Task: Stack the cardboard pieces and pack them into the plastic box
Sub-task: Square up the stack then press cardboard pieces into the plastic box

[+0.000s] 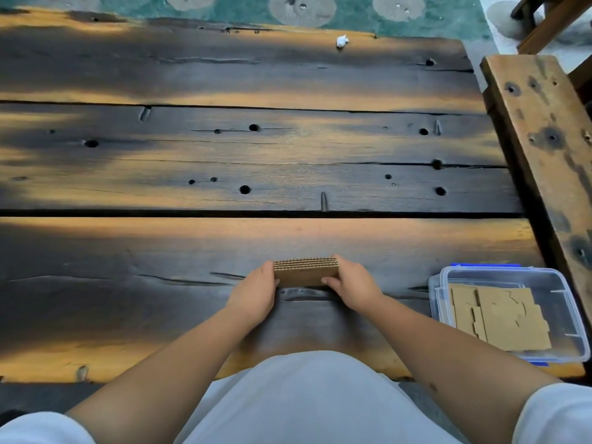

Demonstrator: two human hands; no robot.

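Observation:
A small stack of brown cardboard pieces [306, 273] stands on edge on the dark wooden table [224, 155], its corrugated top edges showing. My left hand [254, 293] presses its left end and my right hand [350, 285] grips its right end, fingers curled over the front face. A clear plastic box [570, 318] with blue clips sits open at the table's right front edge. Flat cardboard pieces [503, 318] lie inside it.
A wooden bench [544, 133] runs along the table's right side. A small crumpled white scrap [341, 41] lies near the table's far edge. Beyond is a green patterned rug [352, 14]. My white-clothed lap fills the bottom.

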